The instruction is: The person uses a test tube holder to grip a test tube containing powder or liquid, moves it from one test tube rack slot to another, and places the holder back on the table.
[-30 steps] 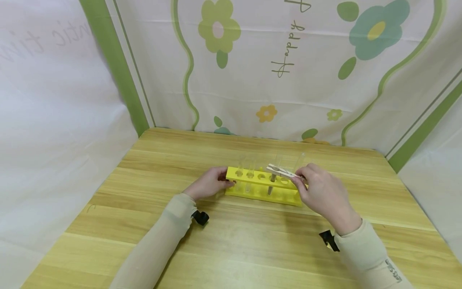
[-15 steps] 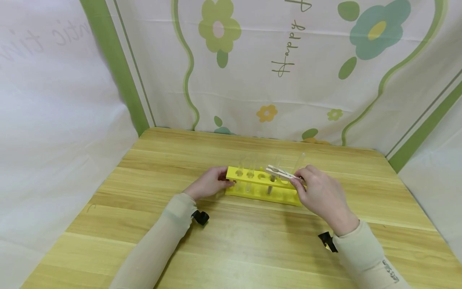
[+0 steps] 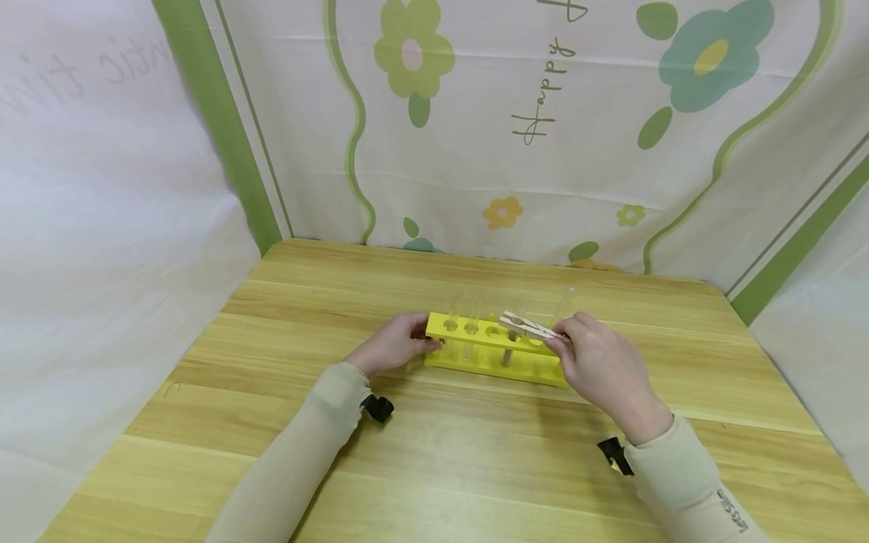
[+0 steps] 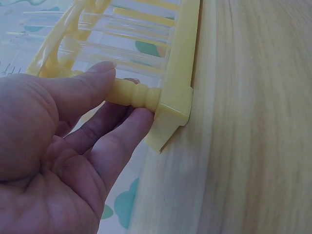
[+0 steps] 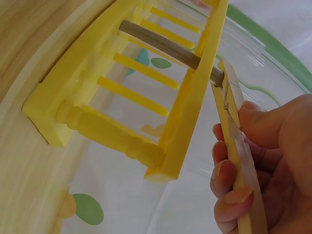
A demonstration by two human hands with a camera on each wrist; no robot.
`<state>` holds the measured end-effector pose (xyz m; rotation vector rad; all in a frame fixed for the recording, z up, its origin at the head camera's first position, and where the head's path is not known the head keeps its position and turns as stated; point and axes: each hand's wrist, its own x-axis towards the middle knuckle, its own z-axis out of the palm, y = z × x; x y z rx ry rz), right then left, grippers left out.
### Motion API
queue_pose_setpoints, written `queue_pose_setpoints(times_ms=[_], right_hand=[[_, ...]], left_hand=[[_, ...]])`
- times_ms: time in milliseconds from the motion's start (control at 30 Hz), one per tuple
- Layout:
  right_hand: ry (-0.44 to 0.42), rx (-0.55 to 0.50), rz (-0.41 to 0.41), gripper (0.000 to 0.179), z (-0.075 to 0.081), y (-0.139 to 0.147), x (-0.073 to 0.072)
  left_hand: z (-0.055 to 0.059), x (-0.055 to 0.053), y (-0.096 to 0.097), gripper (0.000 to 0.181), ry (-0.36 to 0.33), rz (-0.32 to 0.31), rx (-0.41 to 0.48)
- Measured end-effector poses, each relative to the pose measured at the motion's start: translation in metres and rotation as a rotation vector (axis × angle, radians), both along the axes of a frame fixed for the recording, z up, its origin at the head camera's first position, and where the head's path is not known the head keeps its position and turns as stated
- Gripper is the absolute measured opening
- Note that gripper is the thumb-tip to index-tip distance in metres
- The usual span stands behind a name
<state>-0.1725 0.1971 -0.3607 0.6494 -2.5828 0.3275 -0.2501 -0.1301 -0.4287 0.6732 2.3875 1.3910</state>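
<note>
In the head view a yellow test tube rack (image 3: 536,374) stands on the table with several glass tubes in it. My left hand (image 3: 394,347) holds its left end; the left wrist view shows thumb and fingers around the turned end post (image 4: 124,92). My right hand (image 3: 607,369) grips a wooden test tube holder (image 5: 239,156), thumb on one side and curled fingers on the other. The holder's front end is around a tube with grey-brown contents (image 5: 165,44), just above the rack's top board. This tube stands in a hole, its lower part reaching down between the two boards.
Two clear tubes (image 3: 473,309) stand at the rack's left, and another clear tube (image 3: 563,302) rises at its right end, near my right hand. The wooden table (image 3: 434,467) stretches around the rack. Behind it hangs a flower-printed curtain (image 3: 448,151).
My right hand and the test tube holder have shifted slightly left and down, the holder sitting a little lower at the tube. The left hand and rack stay in place.
</note>
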Motion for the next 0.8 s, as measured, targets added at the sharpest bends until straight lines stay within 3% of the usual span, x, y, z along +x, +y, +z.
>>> queue_pose_setpoints(times_ms=[333, 800], right_hand=[[0.036, 0.009, -0.008, 0.017, -0.0009, -0.0003, 0.0009], [0.071, 0.005, -0.047, 0.012, -0.0061, -0.0009, -0.0004]], left_hand=[[0.0005, -0.0004, -0.0002, 0.012, 0.011, -0.006, 0.006], [0.0020, 0.0001, 0.0022, 0.026, -0.041, -0.010, 0.056]])
